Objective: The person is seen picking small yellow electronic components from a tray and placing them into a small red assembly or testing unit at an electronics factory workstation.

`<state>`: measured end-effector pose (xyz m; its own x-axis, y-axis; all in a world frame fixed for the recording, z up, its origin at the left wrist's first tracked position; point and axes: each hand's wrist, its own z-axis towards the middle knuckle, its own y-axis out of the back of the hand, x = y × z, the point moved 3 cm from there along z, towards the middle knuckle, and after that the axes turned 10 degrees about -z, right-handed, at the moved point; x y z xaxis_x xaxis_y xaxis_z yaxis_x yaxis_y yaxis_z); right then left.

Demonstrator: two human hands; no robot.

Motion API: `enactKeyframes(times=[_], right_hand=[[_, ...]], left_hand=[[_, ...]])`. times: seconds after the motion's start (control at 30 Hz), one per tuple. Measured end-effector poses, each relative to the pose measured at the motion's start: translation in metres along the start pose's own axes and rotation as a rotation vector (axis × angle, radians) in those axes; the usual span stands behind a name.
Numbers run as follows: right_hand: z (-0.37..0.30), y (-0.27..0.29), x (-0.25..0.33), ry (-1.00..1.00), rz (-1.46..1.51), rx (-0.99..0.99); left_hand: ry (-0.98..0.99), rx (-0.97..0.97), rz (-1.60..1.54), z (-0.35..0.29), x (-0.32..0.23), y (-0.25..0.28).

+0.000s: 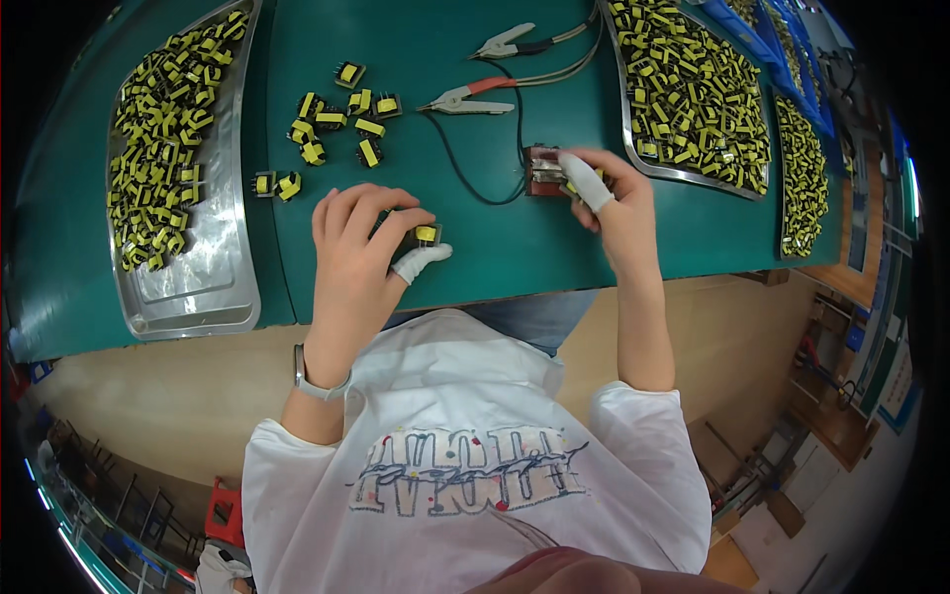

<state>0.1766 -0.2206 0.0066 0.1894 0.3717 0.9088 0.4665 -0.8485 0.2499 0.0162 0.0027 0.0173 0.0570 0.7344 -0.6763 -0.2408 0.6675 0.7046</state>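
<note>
My left hand (358,234) rests low over the green table, its thumb and fingers closed on a small yellow-and-black transformer (427,235). White covering wraps that thumb. Farther right, my right hand (625,203) is at a small reddish-brown fixture (540,178) with metal contacts. Its white-covered thumb and fingers pinch another small transformer (570,188) against the fixture's right side; the fingers hide most of it. Beyond my left hand lies a loose group of several similar transformers (331,119), with a pair (287,185) nearer to me.
At the left stands a metal tray (213,238) with many transformers in it. Another full tray (683,176) is at the right, and a third pile (802,178) lies beyond it. Red-sleeved (475,99) and black-sleeved (510,45) clip leads lie at the back. A dark cable (450,163) runs to the fixture.
</note>
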Motion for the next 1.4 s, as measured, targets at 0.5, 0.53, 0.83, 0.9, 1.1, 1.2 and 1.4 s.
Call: enactKeyframes(times=[0.5, 0.53, 0.83, 0.9, 1.1, 1.2, 1.4], right_hand=[[-0.036, -0.056, -0.003, -0.055, 0.337, 0.385], [-0.037, -0.056, -0.002, -0.055, 0.338, 0.384], [-0.010, 0.003, 0.000, -0.006, -0.022, -0.071], [-0.001, 0.010, -0.003, -0.013, -0.055, -0.086], [0.003, 0.014, -0.006, -0.038, -0.127, -0.093], [0.003, 0.013, -0.005, -0.030, -0.108, -0.064], [-0.003, 0.013, -0.031, -0.049, 0.589, 0.276]], left_hand=[[-0.128, 0.019, -0.302, 0.005, -0.032, -0.018], [-0.133, 0.014, -0.297, 0.004, -0.031, -0.017], [0.098, -0.115, -0.117, -0.007, -0.004, 0.002], [0.123, -0.124, -0.118, -0.008, -0.002, 0.002], [0.161, -0.115, -0.051, -0.012, 0.002, -0.001], [0.170, -0.101, -0.032, -0.012, 0.004, 0.000], [0.157, -0.095, -0.164, -0.012, 0.004, -0.002]])
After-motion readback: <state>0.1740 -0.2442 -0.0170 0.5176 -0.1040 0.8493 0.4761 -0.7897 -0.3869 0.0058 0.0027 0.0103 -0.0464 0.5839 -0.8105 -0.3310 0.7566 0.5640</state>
